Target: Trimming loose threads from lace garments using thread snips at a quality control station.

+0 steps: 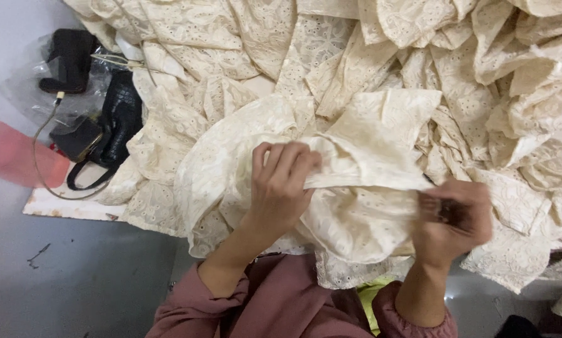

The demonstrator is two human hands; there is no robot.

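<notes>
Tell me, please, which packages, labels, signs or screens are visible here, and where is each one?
Clear plastic bag: upper left on the grey surface, crumpled, see-through, lying under a black boot.
No labels, signs or screens show in this view.

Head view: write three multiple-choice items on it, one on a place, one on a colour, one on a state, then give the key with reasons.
1. Where does the black handbag lie?
A. left of the fabric pile
B. on the person's lap
C. far right

2. What colour is the eyelet fabric?
A. navy
B. cream
C. green

3. How is the left hand?
A. flat and open
B. off the cloth
C. gripping a fold

Key: 1 A, the bag sits at the pile's left edge. 2 B, every layer is cream. 3 C, its fingers curl over a fold, while the right hand pinches the cloth.
</notes>
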